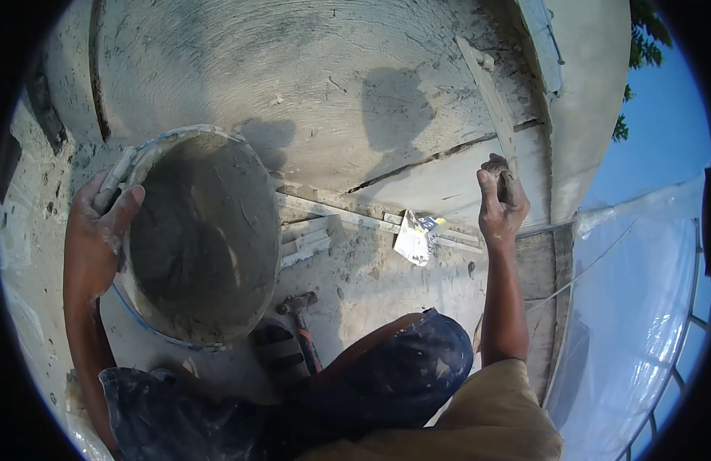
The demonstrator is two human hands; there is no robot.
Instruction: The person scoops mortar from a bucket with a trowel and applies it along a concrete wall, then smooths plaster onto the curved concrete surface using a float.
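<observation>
My left hand is closed over the left rim of a round bucket, thumb inside and fingers smeared with grey. The bucket is tilted, its mouth facing me, with wet grey mortar inside. On the right, my right hand is raised and closed around the lower end of a mortar-caked trowel. The trowel's long, thin blade points up toward the wall, seen nearly edge-on. Most of its handle is hidden in my fingers.
A rough plastered wall with shadows on it stands ahead. Long strips, a torn white packet and a hammer lie near my legs. Clear plastic sheeting hangs at the right, by a ledge.
</observation>
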